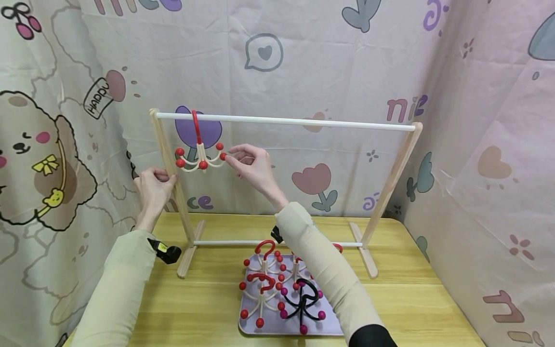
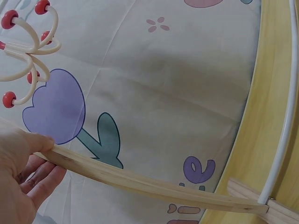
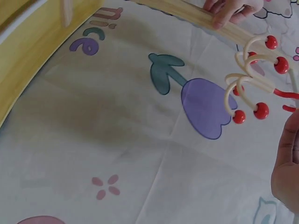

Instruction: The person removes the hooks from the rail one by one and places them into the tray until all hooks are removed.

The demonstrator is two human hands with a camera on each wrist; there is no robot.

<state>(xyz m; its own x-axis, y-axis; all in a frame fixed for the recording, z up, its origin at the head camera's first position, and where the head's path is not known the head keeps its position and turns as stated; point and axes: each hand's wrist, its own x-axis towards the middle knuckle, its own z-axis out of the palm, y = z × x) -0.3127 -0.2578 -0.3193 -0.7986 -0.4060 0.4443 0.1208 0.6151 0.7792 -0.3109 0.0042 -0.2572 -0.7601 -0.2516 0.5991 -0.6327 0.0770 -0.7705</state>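
Note:
A cream multi-arm hook hanger point(image 1: 202, 153) with red ball tips hangs by its red hook from the white top rail point(image 1: 282, 120), near the left end. My left hand point(image 1: 153, 190) grips the rack's left wooden post point(image 2: 135, 177) between thumb and fingers. Just right of the hanger is my right hand point(image 1: 256, 166), fingers loosely bent and fingertips right beside one red ball in the head view. In the right wrist view a gap shows between that hand point(image 3: 286, 163) and the hanger's balls point(image 3: 261, 111); most of the hand lies outside that frame.
A lilac tray point(image 1: 277, 330) on the wooden table holds several more hangers, cream-and-red ones point(image 1: 261, 296) and a black one point(image 1: 302, 303) with magenta tips. My right sleeve point(image 1: 329, 270) covers part of it. The right post point(image 1: 392, 185) and lower rail point(image 1: 234, 242) stand behind; patterned cloth surrounds the table.

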